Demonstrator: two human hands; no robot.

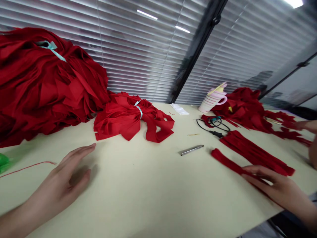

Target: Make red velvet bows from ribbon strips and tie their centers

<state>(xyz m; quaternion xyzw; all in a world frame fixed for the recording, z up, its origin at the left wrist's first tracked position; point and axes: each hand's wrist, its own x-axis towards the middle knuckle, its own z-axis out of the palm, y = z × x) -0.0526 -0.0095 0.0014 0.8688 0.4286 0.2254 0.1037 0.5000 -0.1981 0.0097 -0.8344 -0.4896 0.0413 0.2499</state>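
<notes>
My left hand (63, 180) hovers over the left part of the table, holding nothing, its thumb apart from the outstretched fingers. Beyond its fingertips lies a bundle of red fabric strips (119, 115), tied with a light blue ribbon (139, 110). On the right, my right hand (279, 186) has its thumb and fingers closed on a narrow red fabric strip (226, 160), which lies slantwise on the table. Alongside is a wider stack of red fabric strips (255, 152). A silver pen-like tool (192, 150) rests left of the strip.
A large tied heap of red fabric (49, 86) fills the back left. Toward the back right are a striped mug (211, 99), a black cable (216, 133) and loose red fabric (244, 109). Another person's hand (309, 127) reaches in at the right edge. Blinds (138, 56) stand behind the table.
</notes>
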